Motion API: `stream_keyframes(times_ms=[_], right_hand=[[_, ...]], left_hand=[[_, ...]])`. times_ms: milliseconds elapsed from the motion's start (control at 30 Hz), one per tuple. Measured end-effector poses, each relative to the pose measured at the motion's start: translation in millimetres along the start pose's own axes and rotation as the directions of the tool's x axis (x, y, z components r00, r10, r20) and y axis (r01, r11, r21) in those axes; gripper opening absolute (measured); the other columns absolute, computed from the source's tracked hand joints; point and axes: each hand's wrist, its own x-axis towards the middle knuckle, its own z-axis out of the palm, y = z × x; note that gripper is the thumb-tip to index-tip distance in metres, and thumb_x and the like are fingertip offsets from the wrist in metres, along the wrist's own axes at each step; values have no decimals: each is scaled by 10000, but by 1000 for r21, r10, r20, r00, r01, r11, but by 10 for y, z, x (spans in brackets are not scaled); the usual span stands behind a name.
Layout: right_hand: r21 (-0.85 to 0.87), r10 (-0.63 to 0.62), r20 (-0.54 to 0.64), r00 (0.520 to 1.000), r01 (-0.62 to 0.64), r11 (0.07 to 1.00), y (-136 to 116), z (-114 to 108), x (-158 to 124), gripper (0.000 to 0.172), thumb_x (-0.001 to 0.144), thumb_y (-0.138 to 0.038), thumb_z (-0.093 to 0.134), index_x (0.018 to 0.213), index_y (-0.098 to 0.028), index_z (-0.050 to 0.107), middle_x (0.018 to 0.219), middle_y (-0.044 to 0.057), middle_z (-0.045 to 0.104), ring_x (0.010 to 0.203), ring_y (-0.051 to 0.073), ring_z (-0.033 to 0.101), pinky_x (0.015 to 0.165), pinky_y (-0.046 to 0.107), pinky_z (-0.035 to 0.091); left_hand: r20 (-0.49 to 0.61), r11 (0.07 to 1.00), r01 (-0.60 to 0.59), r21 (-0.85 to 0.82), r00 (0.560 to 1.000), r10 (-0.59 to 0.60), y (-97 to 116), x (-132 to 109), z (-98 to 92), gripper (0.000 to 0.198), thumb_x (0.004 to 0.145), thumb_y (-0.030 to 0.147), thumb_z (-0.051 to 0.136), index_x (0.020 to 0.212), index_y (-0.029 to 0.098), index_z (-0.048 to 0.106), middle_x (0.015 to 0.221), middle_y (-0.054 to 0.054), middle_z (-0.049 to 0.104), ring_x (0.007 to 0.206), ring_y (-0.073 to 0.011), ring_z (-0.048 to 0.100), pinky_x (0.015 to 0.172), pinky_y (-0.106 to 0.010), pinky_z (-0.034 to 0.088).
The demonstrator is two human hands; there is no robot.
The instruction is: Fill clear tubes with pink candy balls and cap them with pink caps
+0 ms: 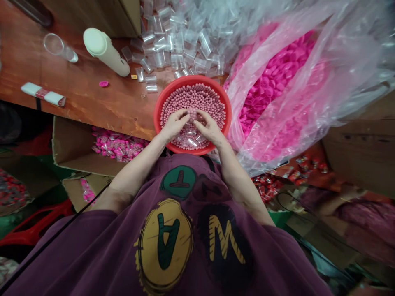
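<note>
A red bowl [160,102] full of small pink balls sits at the near edge of a wooden table. Both hands are inside it, over the balls. My left hand [174,123] and my right hand [208,126] meet at a small clear container [193,115], fingers pinched round it. Several more clear containers lie in the bowl below the hands. A heap of empty clear containers [175,45] lies just behind the bowl.
A big plastic bag of pink caps [277,78] lies right of the bowl. A white bottle [106,51], a clear cup [58,46], a lone pink cap [103,84] and a white packet [43,93] sit left. A cardboard box of filled pink containers [117,146] stands below the table.
</note>
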Motion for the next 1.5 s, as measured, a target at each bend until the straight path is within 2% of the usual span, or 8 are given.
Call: stream_keyframes(times_ms=[233,467,733,867,967,1133,1300,1500], right_hand=[[-102,-89,53,995,94,990,-383,-340,-95,521,1007,-383,649,1515,-270,641,1444,99,721,1298,280,686,1177,563,592],[197,-33,26,999,28,980,-221,-268,-181,460,951,-592,776,1284,-287,689,1155,41,757,1051,233,717,953,421,661],[237,28,146,989,-63,969,-301,-293,-181,294,881,-377,887,1030,-260,662,878,-23,644,768,147,557,676,278,499],[405,150,250,957,-244,881,-312,-248,-184,384,881,-494,895,957,-269,593,707,-66,573,586,109,461,519,240,353],[500,230,149,962,-273,822,-192,-170,-158,475,879,-641,862,936,-278,562,678,-70,581,536,109,465,473,245,331],[386,260,-171,950,-179,905,84,-32,-103,584,836,-802,823,952,-293,561,675,-62,618,554,138,552,507,283,450],[250,210,-244,947,-148,957,175,-70,-142,611,899,-882,691,1002,-280,659,709,-36,652,600,157,583,606,329,549],[-68,-36,-179,983,24,997,188,-138,-265,524,1061,-697,547,1030,-229,782,1050,89,813,1007,244,749,998,453,627]], left_hand=[[131,986,167,1,977,-166,162,-94,127,87,962,176,694,1016,180,762,844,-6,715,618,-106,629,598,-217,480],[209,977,189,102,956,-207,237,-151,95,115,997,162,648,1005,155,763,938,-25,751,683,-87,652,598,-191,454],[245,955,274,113,924,-294,245,-157,125,130,1000,132,612,907,148,700,777,6,659,559,-83,586,544,-207,435],[242,955,292,54,924,-296,225,-129,95,148,991,107,622,863,143,686,754,4,654,553,-72,574,518,-184,424],[222,950,312,-5,927,-303,187,-115,39,115,994,131,630,894,149,682,745,1,659,557,-90,613,516,-189,448],[237,914,347,-210,925,-297,107,-126,43,149,1032,194,573,1015,134,709,834,-58,747,706,-163,751,648,-260,616],[211,853,402,-332,913,-349,-5,-87,226,245,1074,402,650,1046,170,723,824,-52,780,730,-170,769,664,-250,637],[143,820,377,-432,926,-350,-95,-38,452,169,1001,267,660,859,177,681,741,-17,742,605,-135,689,577,-233,578]])
